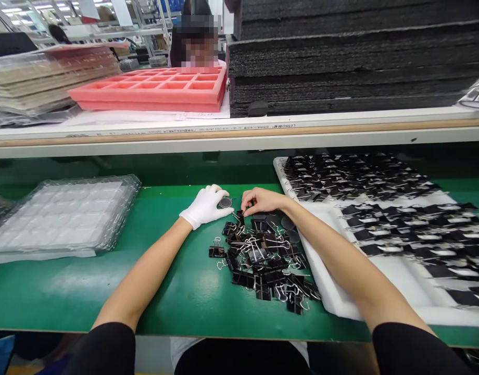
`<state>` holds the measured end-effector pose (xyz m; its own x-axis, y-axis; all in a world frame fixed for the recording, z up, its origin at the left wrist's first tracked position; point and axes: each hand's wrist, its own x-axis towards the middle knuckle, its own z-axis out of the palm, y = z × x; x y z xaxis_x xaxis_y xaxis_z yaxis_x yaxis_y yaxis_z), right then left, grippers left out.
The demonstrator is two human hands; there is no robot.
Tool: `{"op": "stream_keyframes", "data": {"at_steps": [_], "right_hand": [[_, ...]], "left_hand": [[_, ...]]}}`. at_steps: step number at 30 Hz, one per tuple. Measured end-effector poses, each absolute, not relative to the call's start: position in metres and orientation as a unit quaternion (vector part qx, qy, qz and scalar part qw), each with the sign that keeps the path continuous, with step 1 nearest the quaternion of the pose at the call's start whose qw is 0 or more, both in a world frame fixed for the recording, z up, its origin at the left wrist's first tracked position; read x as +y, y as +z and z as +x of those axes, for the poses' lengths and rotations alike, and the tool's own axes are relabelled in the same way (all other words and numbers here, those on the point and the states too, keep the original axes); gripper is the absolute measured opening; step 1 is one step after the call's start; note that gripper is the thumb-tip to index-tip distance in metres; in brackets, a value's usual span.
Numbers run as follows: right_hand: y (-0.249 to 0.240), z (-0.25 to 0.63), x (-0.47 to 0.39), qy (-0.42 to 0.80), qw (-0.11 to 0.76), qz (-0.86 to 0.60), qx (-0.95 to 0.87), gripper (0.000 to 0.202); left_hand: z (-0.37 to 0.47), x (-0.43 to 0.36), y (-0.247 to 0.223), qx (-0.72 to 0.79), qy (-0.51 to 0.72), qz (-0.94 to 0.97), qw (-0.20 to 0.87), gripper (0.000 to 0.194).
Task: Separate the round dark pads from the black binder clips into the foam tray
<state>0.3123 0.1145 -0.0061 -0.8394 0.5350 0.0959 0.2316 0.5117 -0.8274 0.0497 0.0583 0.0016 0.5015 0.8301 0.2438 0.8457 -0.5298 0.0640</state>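
Observation:
My left hand [206, 205], in a white glove, has its thumb and fingers closed around a small round dark disc [225, 202] just above the green mat. Bare, my right hand [261, 200] pinches at a black binder clip [240, 216] beside the disc; its fingertips partly cover the clip. Below both hands lies a loose pile of black binder clips [259, 254] with silver wire handles. More round dark discs [288, 222] lie at the pile's right edge, partly behind my right forearm.
White foam trays [321, 291] on the right carry rows of black pieces with metal wires. Clear plastic trays [63, 213] are stacked at left on the green mat [177, 307]. A shelf [165, 136] crosses behind, bearing pink foam [153, 99] and black foam sheets [341, 62]. A person sits beyond.

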Motion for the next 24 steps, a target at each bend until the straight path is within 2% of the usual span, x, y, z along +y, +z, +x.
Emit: {"op": "stream_keyframes", "data": {"at_steps": [4,9,11,13,17,20,24], "right_hand": [[0.004,0.316,0.111,0.501,0.193,-0.227,-0.813,0.04],[0.006,0.311,0.107,0.57,0.267,-0.269,-0.729,0.043],[0.002,0.307,0.107,0.518,0.296,-0.292,-0.748,0.039],[-0.002,0.303,0.106,0.402,0.308,-0.321,-0.8,0.03],[-0.004,0.302,0.102,0.182,0.269,-0.339,-0.883,0.011],[-0.004,0.303,0.102,0.14,0.242,-0.303,-0.911,0.006],[-0.01,0.304,0.106,0.18,0.255,-0.271,-0.91,0.007]], "left_hand": [[0.051,0.058,0.0,-0.515,-0.124,-0.847,0.044,0.05],[0.051,0.057,0.0,-0.509,-0.123,-0.851,0.042,0.046],[0.051,0.056,0.001,-0.504,-0.128,-0.853,0.045,0.053],[0.052,0.055,0.001,-0.502,-0.129,-0.854,0.046,0.058],[0.051,0.055,0.003,-0.499,-0.124,-0.857,0.038,0.059],[0.05,0.053,0.005,-0.478,-0.13,-0.869,0.02,0.056],[0.049,0.049,0.008,-0.451,-0.133,-0.883,0.002,0.054]]}}
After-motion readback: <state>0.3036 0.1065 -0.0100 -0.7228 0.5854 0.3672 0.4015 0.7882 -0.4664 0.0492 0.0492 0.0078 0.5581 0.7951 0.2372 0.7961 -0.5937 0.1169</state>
